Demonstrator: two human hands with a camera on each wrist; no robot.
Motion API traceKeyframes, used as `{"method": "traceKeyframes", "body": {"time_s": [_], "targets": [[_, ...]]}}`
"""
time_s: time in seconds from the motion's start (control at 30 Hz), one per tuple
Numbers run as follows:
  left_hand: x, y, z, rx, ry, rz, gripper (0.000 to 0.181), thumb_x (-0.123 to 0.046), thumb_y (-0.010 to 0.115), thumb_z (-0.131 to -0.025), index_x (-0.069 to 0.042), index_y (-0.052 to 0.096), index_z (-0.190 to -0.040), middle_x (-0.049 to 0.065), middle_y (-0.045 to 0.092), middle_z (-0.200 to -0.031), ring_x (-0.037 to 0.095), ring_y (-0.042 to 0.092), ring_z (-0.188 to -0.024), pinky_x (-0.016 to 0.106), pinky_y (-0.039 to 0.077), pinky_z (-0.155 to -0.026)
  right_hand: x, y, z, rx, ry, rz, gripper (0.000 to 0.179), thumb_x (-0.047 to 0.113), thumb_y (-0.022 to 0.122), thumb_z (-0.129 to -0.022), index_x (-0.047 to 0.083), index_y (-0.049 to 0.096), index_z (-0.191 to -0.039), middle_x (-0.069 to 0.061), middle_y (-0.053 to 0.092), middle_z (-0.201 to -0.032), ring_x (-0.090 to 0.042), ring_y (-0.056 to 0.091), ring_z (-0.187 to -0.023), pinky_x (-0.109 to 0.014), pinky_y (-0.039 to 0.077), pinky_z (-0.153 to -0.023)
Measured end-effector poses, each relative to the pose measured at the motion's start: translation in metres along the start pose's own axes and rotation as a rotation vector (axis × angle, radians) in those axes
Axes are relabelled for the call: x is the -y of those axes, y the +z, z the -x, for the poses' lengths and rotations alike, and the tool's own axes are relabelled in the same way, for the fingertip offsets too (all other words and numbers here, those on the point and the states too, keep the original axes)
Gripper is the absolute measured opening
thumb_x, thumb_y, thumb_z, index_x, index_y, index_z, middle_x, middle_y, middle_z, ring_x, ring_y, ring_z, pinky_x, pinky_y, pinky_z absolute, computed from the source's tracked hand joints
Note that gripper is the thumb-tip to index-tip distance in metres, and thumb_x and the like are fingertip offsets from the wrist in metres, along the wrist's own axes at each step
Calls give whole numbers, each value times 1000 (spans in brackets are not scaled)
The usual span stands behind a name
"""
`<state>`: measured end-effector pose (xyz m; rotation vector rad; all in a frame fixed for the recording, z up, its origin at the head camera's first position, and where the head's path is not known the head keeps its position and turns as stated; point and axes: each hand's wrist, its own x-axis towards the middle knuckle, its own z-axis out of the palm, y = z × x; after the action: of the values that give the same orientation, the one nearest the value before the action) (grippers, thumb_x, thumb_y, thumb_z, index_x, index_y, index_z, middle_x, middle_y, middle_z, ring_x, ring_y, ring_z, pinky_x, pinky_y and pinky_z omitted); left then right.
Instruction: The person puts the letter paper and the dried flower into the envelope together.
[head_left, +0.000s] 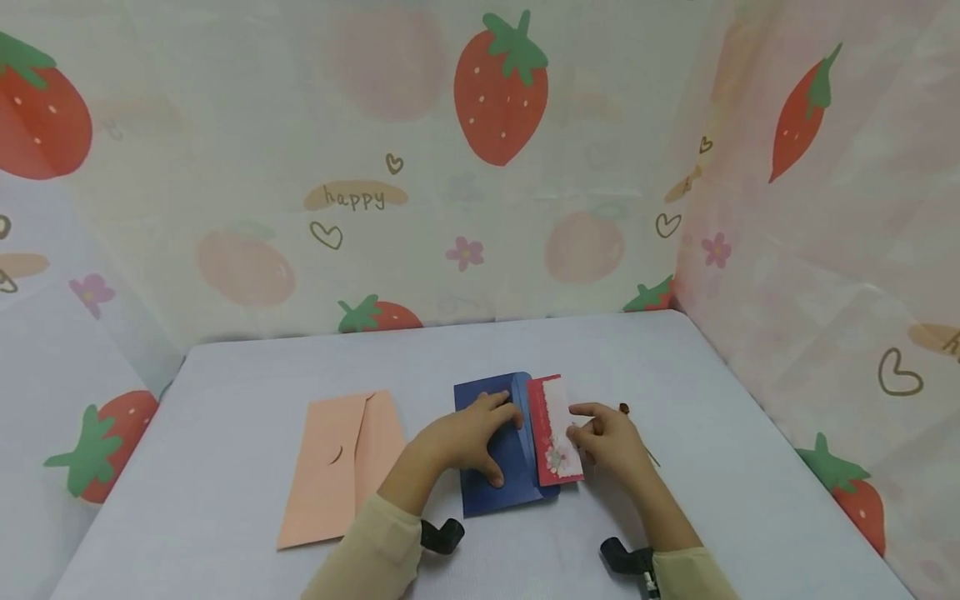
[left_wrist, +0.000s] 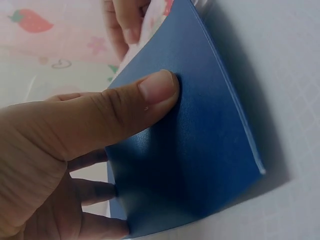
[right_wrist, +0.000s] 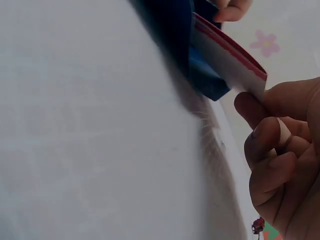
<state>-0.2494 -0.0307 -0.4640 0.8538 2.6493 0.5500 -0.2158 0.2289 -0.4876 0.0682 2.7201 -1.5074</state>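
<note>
A dark blue envelope (head_left: 487,492) lies on the table under my left hand (head_left: 468,433). In the left wrist view the thumb presses on its blue face (left_wrist: 210,100), and the other fingers of that hand (left_wrist: 95,192) grip at its far edge. My right hand (head_left: 611,437) pinches the right side of a red-and-white card (head_left: 555,425) with a flower print. The card's left side lies over the envelope's flap; in the right wrist view the card (right_wrist: 230,57) stands tilted against the blue opening. How far it reaches inside is hidden.
A peach envelope (head_left: 322,467) lies to the left on the white table (head_left: 225,400). Just behind my right hand is a thin stem with a small dark-red tip (head_left: 624,408). Strawberry-print sheets (head_left: 502,233) enclose the back and sides. Black wrist devices (head_left: 442,537) sit on both wrists.
</note>
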Motion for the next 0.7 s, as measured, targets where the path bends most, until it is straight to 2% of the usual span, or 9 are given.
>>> {"method": "traceKeyframes", "body": {"time_s": [0.33, 0.47, 0.7], "targets": [[3, 0, 3, -15, 9, 7, 75, -42, 95, -69, -37, 53, -131, 4, 26, -169, 37, 19, -157, 60, 45, -109, 7, 11, -5, -22, -17, 67, 38, 17, 76, -92, 9, 68, -128, -4, 61, -69, -17, 52, -56, -28, 44, -50], [2, 0, 5, -13, -2, 6, 76, -41, 95, -70, -37, 53, -133, 4, 25, -169, 37, 18, -157, 61, 43, -110, 12, 12, -14, 9, -21, 128, 37, 19, 76, -92, 9, 68, -127, -4, 61, -68, -16, 53, -55, -28, 44, -51], [-2, 2, 8, -14, -1, -14, 84, -44, 93, -71, -34, 49, -143, 4, 23, -170, 37, 18, -157, 61, 39, -114, 13, 12, -25, 93, 55, 180, 36, 21, 76, -90, 9, 67, -123, -6, 65, -75, -18, 58, -59, -29, 49, -55]]}}
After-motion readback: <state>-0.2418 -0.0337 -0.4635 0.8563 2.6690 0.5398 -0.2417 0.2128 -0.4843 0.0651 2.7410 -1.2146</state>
